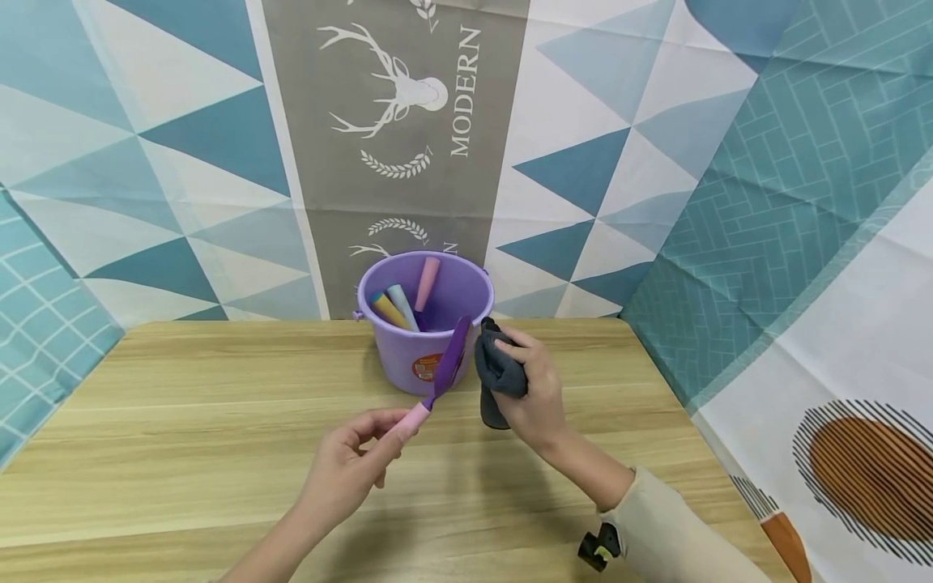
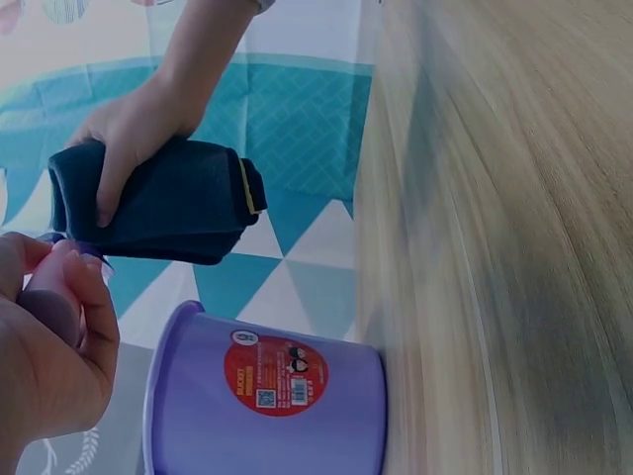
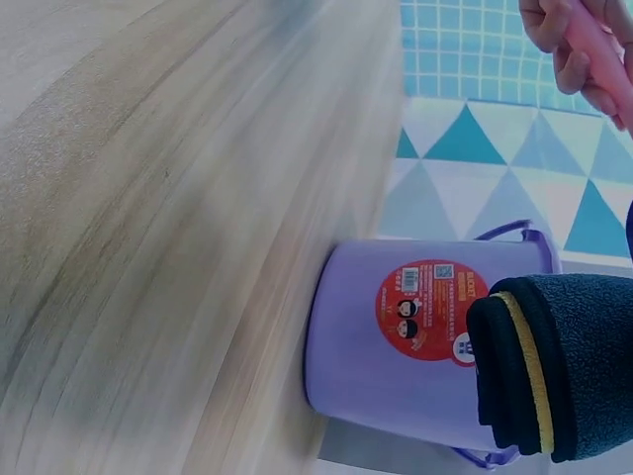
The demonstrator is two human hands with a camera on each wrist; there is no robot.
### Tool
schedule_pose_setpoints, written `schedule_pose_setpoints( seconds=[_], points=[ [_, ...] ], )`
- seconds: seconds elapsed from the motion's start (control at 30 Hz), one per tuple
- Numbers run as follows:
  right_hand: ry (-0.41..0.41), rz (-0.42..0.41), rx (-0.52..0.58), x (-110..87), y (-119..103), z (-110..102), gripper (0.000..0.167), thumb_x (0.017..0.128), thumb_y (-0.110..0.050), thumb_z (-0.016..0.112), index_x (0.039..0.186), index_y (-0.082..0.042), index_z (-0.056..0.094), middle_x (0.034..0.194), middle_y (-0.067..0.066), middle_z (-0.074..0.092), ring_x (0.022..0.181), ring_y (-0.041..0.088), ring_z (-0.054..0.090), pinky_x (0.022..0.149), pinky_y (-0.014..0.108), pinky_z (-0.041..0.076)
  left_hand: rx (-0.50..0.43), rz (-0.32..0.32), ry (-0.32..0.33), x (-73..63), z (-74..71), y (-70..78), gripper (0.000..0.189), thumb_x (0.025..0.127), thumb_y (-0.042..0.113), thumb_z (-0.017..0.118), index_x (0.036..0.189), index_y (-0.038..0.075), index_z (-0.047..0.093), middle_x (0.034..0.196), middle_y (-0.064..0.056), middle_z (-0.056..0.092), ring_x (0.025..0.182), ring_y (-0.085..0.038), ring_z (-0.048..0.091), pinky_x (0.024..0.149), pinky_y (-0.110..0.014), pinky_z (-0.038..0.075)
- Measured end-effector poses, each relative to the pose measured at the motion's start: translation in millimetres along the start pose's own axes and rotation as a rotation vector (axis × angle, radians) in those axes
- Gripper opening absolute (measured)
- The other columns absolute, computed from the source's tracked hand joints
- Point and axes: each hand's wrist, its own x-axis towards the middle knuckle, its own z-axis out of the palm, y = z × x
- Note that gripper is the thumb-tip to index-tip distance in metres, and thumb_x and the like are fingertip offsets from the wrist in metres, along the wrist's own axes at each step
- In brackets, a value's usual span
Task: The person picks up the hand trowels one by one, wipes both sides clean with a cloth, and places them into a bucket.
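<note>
My left hand [image 1: 350, 461] grips the pink handle of a small purple-headed shovel [image 1: 450, 363], held above the table with its head tilted up toward the bucket. In my right hand [image 1: 538, 395] is a folded dark grey towel [image 1: 501, 368], beside the shovel's head. The left wrist view has the towel [image 2: 163, 198] right at the shovel, whose head is mostly hidden there. Yellow trim shows along the towel's folded edge [image 3: 539, 371] in the right wrist view. Behind both hands stands a purple bucket [image 1: 397, 352], upright, with several tool handles [image 1: 428, 283] leaning inside.
The bucket sits at the back of a wooden table [image 1: 219, 421], close to a patterned cloth backdrop [image 1: 394, 186]. More printed cloth [image 1: 824, 243] hangs along the right side. A small black device [image 1: 599, 547] is fixed at the right sleeve [image 1: 663, 526].
</note>
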Motion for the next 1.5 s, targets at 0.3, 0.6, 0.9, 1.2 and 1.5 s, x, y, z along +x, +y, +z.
schedule_pose_setpoints(
  seconds=[0.3,0.6,0.9,1.2,1.5],
  points=[
    [-0.009,0.021,0.033,-1.7,-5,4,0.03,0.091,-0.021,0.058,0.107,0.005,0.056,0.112,0.025,0.056,0.1,0.035,0.059,0.098,0.022,0.044,-0.019,0.026,-0.026,-2.5,2.9,0.8,0.018,0.088,0.025,0.064,0.102,0.013,0.069,0.081,-0.004,0.06,0.043,-0.005,0.043,0.037,-0.025,0.038],
    [-0.088,-0.043,0.062,-10.3,-17,10,0.028,0.091,-0.017,0.057,0.107,0.005,0.056,0.114,0.022,0.057,0.101,0.034,0.058,0.098,0.024,0.045,-0.048,0.028,0.014,0.9,2.6,6.0,0.02,0.088,0.025,0.064,0.104,0.012,0.069,0.075,0.002,0.06,0.043,-0.008,0.045,0.038,-0.026,0.039],
    [-0.125,-0.226,0.033,-11.8,-18,12,0.022,0.09,-0.012,0.052,0.102,0.005,0.058,0.109,0.022,0.059,0.096,0.032,0.059,0.086,0.031,0.051,-0.062,-0.008,0.043,4.0,-1.6,5.8,0.021,0.089,0.026,0.064,0.101,0.011,0.069,0.074,0.001,0.06,0.046,-0.008,0.044,0.042,-0.027,0.043],
    [-0.002,0.02,0.064,-4.6,-3,5,0.032,0.091,-0.019,0.058,0.107,0.008,0.055,0.112,0.028,0.056,0.1,0.038,0.059,0.098,0.023,0.045,-0.071,0.001,-0.006,1.0,-0.5,4.3,0.022,0.088,0.023,0.064,0.105,0.009,0.068,0.073,0.001,0.059,0.046,-0.007,0.045,0.042,-0.027,0.044],
    [0.006,0.086,0.079,-1.8,0,1,0.035,0.091,-0.023,0.059,0.108,0.007,0.054,0.114,0.025,0.056,0.103,0.035,0.059,0.098,0.022,0.045,-0.097,0.174,-0.107,-1.8,2.0,-3.4,0.021,0.091,0.01,0.059,0.108,-0.002,0.064,0.083,0.008,0.066,0.046,-0.004,0.045,0.039,-0.027,0.042]
  ],
)
